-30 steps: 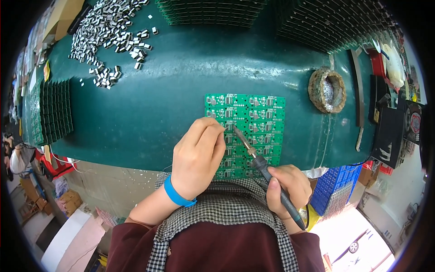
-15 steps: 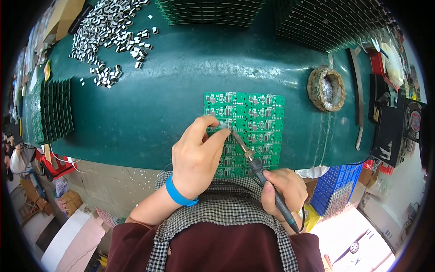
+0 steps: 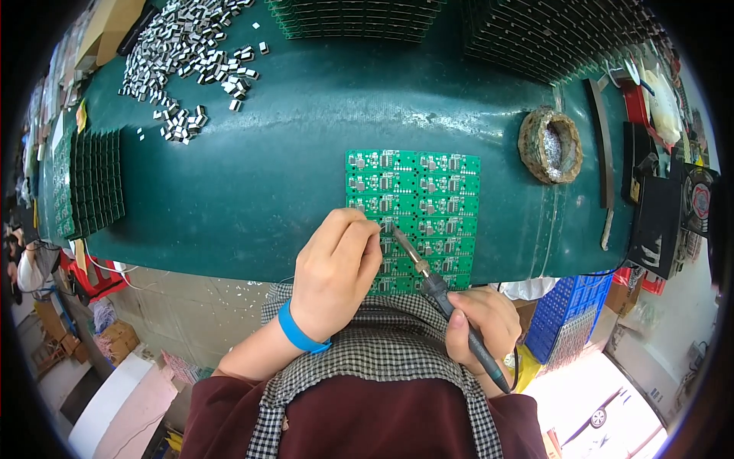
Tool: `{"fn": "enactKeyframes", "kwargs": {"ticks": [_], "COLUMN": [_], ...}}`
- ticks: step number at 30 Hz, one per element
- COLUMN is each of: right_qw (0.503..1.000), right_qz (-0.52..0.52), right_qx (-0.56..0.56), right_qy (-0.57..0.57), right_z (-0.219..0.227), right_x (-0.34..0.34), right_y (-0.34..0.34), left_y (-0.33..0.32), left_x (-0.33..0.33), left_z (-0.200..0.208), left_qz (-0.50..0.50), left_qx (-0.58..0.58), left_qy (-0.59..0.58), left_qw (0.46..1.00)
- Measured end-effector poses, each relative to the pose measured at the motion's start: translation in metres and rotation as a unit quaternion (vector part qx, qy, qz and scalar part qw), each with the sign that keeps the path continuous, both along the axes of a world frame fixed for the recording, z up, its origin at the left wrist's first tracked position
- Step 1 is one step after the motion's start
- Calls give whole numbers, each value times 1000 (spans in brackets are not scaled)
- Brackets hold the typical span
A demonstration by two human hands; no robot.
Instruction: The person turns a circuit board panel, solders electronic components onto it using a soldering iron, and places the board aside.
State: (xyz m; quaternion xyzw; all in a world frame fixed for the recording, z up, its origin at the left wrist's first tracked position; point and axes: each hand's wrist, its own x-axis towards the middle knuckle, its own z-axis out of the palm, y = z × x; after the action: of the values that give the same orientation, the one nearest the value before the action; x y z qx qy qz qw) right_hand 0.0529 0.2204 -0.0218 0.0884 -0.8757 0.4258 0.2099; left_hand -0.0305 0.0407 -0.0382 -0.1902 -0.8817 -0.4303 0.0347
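My right hand (image 3: 485, 325) is wrapped around the handle of one soldering iron (image 3: 436, 289); my left hand (image 3: 332, 260) has thumb and forefinger together on what looks like a fine wire (image 3: 381, 227), barely visible. Right under both grips lies one green circuit-board panel (image 3: 447, 206), two columns of seven boards; my left fingers hide part of the left column, and I can't tell whether the iron's tip touches it. All around stretches the glossy green table (image 3: 229, 191). Past my right grip sits one crusty round dish (image 3: 533, 145); below the table edge on that side, one blue crate (image 3: 562, 302). Well left of my left hand stands one board stack (image 3: 95, 183); farthest ahead are two more, cut off above, and, ahead-left, a heap of small metallic parts (image 3: 183, 53), too many to count.
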Motion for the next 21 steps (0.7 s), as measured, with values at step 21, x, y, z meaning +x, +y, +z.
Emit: {"fn": "enactKeyframes", "kwargs": {"ticks": [21], "right_qw": [1000], "right_qz": [-21], "right_qx": [-2], "right_qy": [3], "right_z": [2], "right_x": [6], "right_y": [-3], "left_y": [-2], "left_x": [3], "left_z": [-2], "left_qz": [8], "left_qx": [13], "left_qy": [2], "left_qw": [1000]}}
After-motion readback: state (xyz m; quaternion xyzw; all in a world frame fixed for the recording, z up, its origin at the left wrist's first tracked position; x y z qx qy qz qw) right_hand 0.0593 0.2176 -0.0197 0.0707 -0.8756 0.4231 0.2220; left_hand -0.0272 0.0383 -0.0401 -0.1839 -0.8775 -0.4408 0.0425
